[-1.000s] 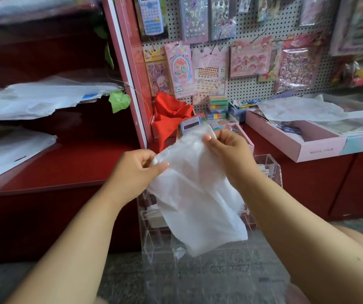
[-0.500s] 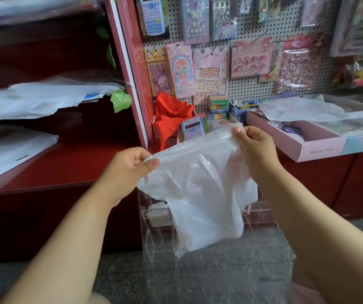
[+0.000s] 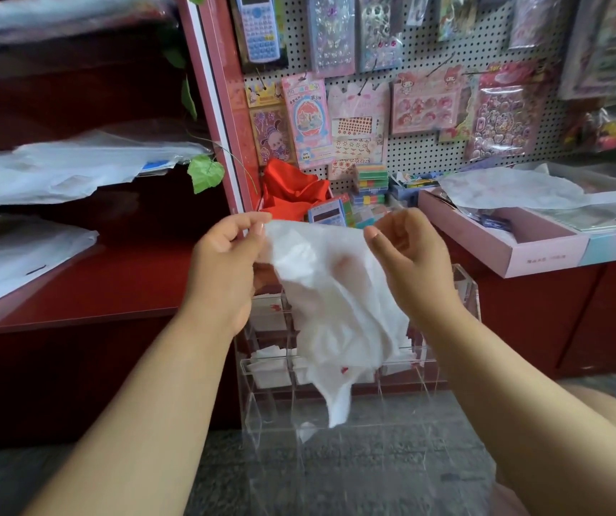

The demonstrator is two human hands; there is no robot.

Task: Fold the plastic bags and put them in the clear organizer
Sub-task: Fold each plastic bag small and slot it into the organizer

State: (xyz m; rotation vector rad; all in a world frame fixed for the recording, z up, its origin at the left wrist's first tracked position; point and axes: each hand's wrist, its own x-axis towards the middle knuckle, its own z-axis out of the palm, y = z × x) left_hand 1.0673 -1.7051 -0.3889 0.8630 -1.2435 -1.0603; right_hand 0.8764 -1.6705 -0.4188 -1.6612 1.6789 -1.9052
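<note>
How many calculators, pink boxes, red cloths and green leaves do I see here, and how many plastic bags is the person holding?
Calculators: 2, a blue calculator hanging on the pegboard and a small calculator below it
Pink box: 1
Red cloth: 1
Green leaf in clear view: 1
Plastic bag held between the left hand and right hand: 1
Total: 6

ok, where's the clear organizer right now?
Head view, lower centre: the clear organizer stands on the floor against the red counter, directly behind and below the white plastic bag held up between the left hand and right hand.
</note>
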